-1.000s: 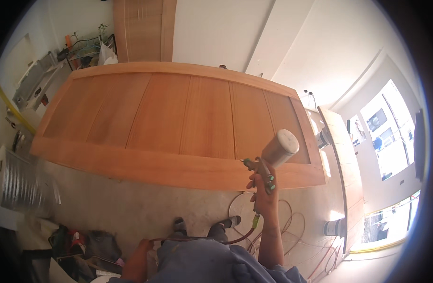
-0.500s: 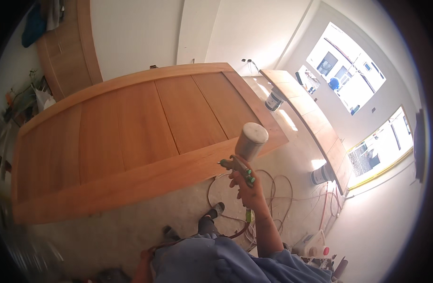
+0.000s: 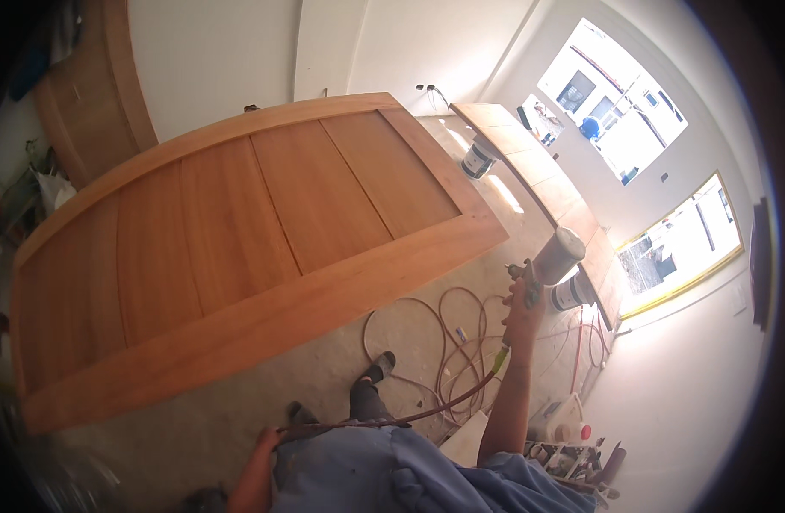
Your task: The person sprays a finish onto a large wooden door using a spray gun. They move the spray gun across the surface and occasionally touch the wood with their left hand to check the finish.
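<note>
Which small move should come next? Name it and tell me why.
Probably swing the spray gun left, toward the framed wooden panel: the right hand holds it out past the panel's right end, while the left hand holds the hose, which sags between the hands, so there seems to be slack enough.

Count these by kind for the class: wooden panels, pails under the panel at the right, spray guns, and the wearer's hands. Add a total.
Wooden panels: 3 (large panel, upright panel at the left, narrow panel at the right)
Pails: 2 (far pail, near pail)
Spray gun: 1
Hands: 2 (left hand, right hand)
Total: 8
</note>
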